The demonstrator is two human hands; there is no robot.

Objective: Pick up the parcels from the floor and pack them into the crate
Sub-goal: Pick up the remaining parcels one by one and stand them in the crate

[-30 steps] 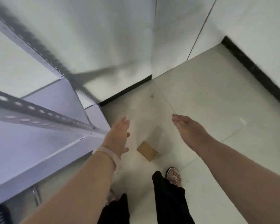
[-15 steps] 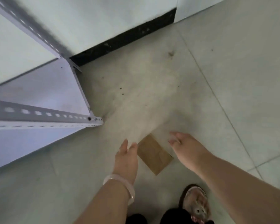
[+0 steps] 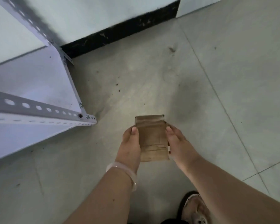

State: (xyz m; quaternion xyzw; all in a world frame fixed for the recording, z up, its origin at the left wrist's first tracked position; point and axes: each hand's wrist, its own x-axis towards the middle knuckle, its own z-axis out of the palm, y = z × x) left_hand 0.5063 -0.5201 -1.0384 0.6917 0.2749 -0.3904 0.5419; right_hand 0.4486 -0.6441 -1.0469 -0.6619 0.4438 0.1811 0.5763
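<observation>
A small brown cardboard parcel (image 3: 152,138) is held between both hands above the grey floor. My left hand (image 3: 131,144) grips its left side, thumb on top at the upper left corner. My right hand (image 3: 179,144) grips its right side, thumb on the top face near the right edge. The fingers of both hands are hidden under the parcel. A pale bangle sits on my left wrist. No crate is in view.
A white metal shelving unit (image 3: 39,94) with perforated uprights fills the left side, its corner close to my left hand. A wall with a black skirting board (image 3: 120,33) runs across the back. My sandalled foot (image 3: 196,209) stands at the bottom right.
Both hands reached down to the parcel lying on the floor, closed on its two sides and lifted it. The camera tilted down and came closer to the floor.
</observation>
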